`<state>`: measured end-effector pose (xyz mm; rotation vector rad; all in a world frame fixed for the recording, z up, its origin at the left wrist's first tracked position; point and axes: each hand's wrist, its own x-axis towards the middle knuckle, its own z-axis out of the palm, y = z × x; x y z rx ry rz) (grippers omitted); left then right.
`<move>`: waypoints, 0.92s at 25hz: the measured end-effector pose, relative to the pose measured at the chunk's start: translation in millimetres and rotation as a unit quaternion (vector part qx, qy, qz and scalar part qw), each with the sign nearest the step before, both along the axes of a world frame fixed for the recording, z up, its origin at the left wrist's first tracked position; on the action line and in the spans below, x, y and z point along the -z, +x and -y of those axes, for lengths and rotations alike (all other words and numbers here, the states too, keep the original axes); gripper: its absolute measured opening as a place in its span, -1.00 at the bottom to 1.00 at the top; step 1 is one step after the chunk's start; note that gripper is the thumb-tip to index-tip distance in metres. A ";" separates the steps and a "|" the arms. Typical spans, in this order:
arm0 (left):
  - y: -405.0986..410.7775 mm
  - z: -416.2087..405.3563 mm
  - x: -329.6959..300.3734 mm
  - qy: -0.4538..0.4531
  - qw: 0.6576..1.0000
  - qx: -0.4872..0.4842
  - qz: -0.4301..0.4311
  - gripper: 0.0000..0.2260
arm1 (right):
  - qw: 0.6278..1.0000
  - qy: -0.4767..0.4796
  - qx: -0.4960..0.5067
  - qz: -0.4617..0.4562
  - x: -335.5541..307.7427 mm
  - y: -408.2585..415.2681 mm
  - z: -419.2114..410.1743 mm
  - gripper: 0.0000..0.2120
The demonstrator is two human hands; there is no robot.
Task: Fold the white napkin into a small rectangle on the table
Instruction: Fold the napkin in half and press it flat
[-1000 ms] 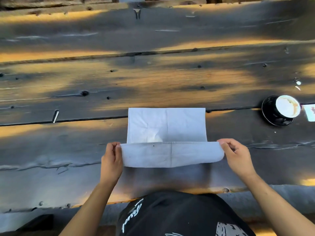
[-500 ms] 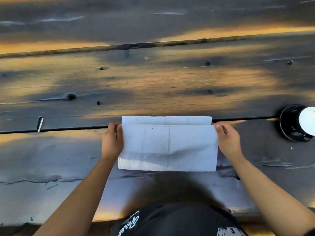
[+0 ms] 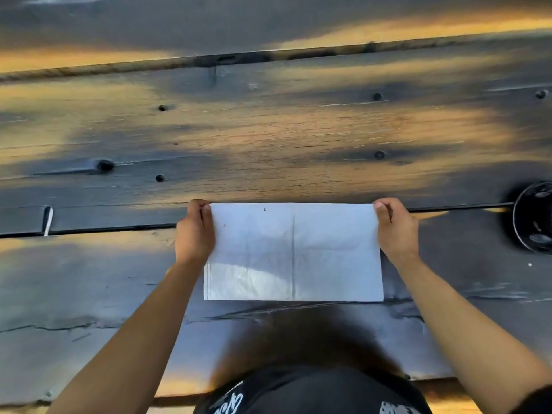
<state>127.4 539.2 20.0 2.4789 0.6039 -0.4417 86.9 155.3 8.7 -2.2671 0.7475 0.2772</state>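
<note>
Now the white napkin [image 3: 294, 252] lies flat on the dark wooden table [image 3: 268, 138] as a wide rectangle, close to the near edge of the table and in front of the person's black shirt [image 3: 310, 395]. Its far edge runs along the seam between two planks; its near edge is straight and clear of the table's rim. To the far side the planks are open across their whole width, and to the left the surface is bare too. At the right edge of the view a black saucer [image 3: 534, 218] sits well apart from the napkin, partly cut off by the frame.

Compared with half a second ago, the strip of the lower layer that showed beyond the folded flap is gone: the flap's edge has been carried up to meet the far edge, so the two layers line up. A second ago the flap was only a raised roll near the middle.

The left hand [image 3: 194, 234] pinches the far-left corner, fingers curled close together with the thumb on top. The right hand [image 3: 394, 228] grips the far-right corner the same way, fingers narrow and closed on the cloth.
</note>
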 end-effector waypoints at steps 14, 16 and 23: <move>-52.2 -6.3 25.3 0.115 0.937 0.280 0.175 -0.61 | 0.964 -0.153 -0.168 0.140 -7.4 -10.9 -131.4 -0.75; -57.2 -13.7 33.5 0.100 0.929 0.320 0.158 -0.52 | 0.937 -0.129 -0.293 0.139 -2.0 -16.2 -196.5 -0.68; -57.7 -20.8 53.4 0.141 0.916 0.360 0.105 -0.43 | 0.895 -0.171 -0.401 0.096 34.6 -24.7 -248.9 -0.49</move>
